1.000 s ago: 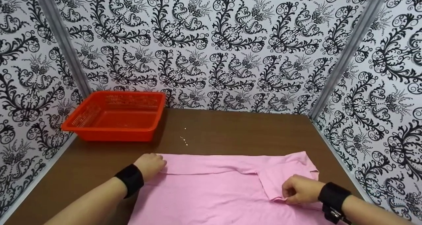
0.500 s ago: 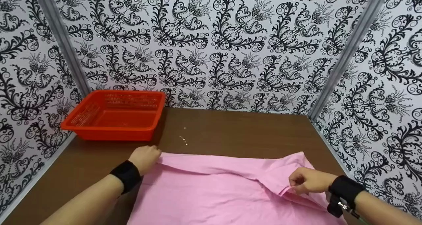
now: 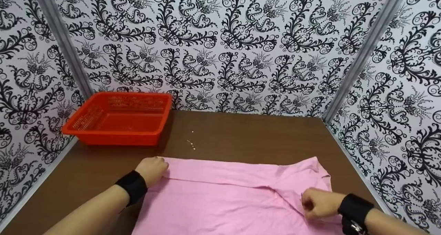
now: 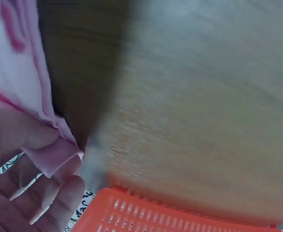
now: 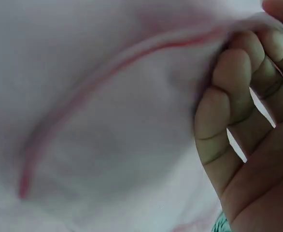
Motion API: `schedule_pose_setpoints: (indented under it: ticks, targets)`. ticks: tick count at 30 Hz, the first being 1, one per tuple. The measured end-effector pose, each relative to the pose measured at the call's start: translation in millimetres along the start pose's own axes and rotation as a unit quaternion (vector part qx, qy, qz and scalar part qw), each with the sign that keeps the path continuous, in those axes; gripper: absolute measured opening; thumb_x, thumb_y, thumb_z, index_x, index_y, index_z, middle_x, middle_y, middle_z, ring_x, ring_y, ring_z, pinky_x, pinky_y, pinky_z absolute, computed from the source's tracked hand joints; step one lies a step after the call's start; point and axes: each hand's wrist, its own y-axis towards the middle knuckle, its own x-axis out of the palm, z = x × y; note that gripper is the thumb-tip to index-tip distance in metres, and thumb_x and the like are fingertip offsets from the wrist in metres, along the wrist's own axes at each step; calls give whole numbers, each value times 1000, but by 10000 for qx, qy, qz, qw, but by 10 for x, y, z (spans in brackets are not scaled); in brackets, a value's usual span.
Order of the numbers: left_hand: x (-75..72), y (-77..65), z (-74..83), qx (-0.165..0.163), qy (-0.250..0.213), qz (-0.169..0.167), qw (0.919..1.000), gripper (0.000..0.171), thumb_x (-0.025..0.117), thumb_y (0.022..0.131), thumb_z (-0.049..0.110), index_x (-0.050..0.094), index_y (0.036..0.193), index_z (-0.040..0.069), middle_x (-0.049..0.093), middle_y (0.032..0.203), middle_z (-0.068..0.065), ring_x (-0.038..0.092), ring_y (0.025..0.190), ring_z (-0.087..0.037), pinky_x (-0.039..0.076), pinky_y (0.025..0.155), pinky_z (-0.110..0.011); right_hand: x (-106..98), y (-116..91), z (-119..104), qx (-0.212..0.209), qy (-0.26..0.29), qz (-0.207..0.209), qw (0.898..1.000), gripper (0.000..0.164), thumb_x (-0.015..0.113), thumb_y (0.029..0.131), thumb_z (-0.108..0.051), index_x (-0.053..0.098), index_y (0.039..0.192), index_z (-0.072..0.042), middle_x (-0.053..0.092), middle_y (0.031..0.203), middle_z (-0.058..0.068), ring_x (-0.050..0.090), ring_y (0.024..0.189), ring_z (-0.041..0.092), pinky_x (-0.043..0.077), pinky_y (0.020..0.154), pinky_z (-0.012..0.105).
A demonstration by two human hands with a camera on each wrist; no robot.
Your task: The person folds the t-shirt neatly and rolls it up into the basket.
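A pink T-shirt (image 3: 213,207) lies spread on the brown table, its far edge folded over in a long strip. At the far left corner my left hand (image 3: 151,171) grips the cloth. The left wrist view shows that corner (image 4: 54,157) pinched between thumb and fingers. My right hand (image 3: 322,204) holds the sleeve part at the right side, where the fold runs diagonally toward the hand. Close up in the right wrist view, curled fingers (image 5: 231,82) pinch the pink fabric (image 5: 112,135), which bends in a curved crease. The shirt's near edge is out of view.
A red plastic basket (image 3: 117,138) with slotted sides stands at the back left of the table (image 3: 248,135). Small pale specks (image 3: 191,144) mark the tabletop near it. Patterned panels (image 3: 220,49) enclose the table at the back and both sides.
My right hand lifted the sleeve edge rightward, then came down nearer to me, turning the sleeve part under. The left hand shifted slightly left and away, and the folded strip lies straighter.
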Motion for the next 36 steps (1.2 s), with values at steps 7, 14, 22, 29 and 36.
schedule_pose_setpoints:
  ticks: [7, 14, 22, 29, 36]
  targets:
    - [-14, -11, 13, -60, -158, -253, 9995, 11, 73, 77, 21, 65, 82, 14, 61, 74, -8, 60, 70, -27, 50, 65, -44, 133, 67, -57, -433, 193, -276, 9985, 24, 75, 75, -24, 62, 95, -22, 55, 68, 0, 44, 64, -8, 39, 55, 13]
    - [-45, 4, 88, 137, -362, 79, 9992, 26, 59, 84, 39, 66, 93, 16, 61, 90, -6, 57, 85, -27, 49, 78, -46, 19, 94, -49, -177, -426, 1361, 9896, 8, 67, 84, -14, 65, 90, -18, 60, 78, -9, 51, 71, -1, 43, 63, 19]
    - [-171, 16, 304, 651, -1588, -1262, 9770, 86, 64, 68, 71, 42, 142, 32, 36, 150, -11, 30, 134, -47, 27, 101, -66, 154, 148, -145, 2269, -1485, 1592, 9493, 94, 61, 73, -70, 44, 138, -4, 38, 136, 36, 40, 120, 57, 31, 96, 67]
    - [-147, 34, 308, 351, -1775, -1953, 9639, 102, 69, 57, 74, 30, 145, 41, 24, 156, -5, 19, 138, -48, 18, 102, -70, 322, 214, -37, 2523, -1638, 1150, 9467, 107, 59, 70, -75, 32, 145, -4, 33, 137, 41, 27, 126, 62, 13, 94, 77]
    - [-154, 18, 297, 269, -1845, -2014, 9616, 108, 70, 54, 74, 26, 147, 41, 19, 157, -5, 15, 138, -50, 15, 101, -72, 247, 289, 65, 2602, -1452, 941, 9499, 114, 64, 65, -74, 27, 147, -3, 30, 138, 43, 25, 131, 56, 11, 95, 76]
